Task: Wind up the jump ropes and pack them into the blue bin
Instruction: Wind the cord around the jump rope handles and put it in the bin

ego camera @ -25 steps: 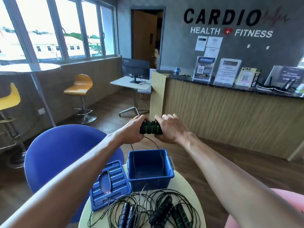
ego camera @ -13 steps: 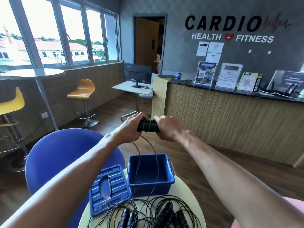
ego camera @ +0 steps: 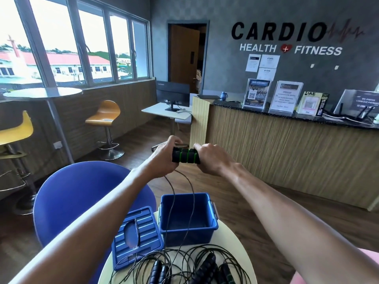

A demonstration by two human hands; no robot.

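Both hands hold a pair of black-and-green jump rope handles (ego camera: 185, 155) level, high above the blue bin (ego camera: 211, 214). My left hand (ego camera: 164, 155) grips the left end and my right hand (ego camera: 211, 158) grips the right end. The thin black cord (ego camera: 191, 193) hangs from the handles in two strands, past the bin's opening, down to the table. More jump ropes (ego camera: 184, 267) with dark handles lie tangled on the round cream table (ego camera: 242, 251) in front of the bin. The bin's inside looks empty.
The bin's blue lid (ego camera: 135, 234) lies flat left of the bin. A blue chair (ego camera: 71, 201) stands behind the table on the left. A wooden reception counter (ego camera: 287, 158) runs along the right. Yellow stools (ego camera: 106, 121) and a tall round table (ego camera: 45, 93) stand by the windows.
My hands have held the handles in much the same grip, drifting slightly nearer each other. The head view has tilted a little, so the hanging cord shows longer over the bin.
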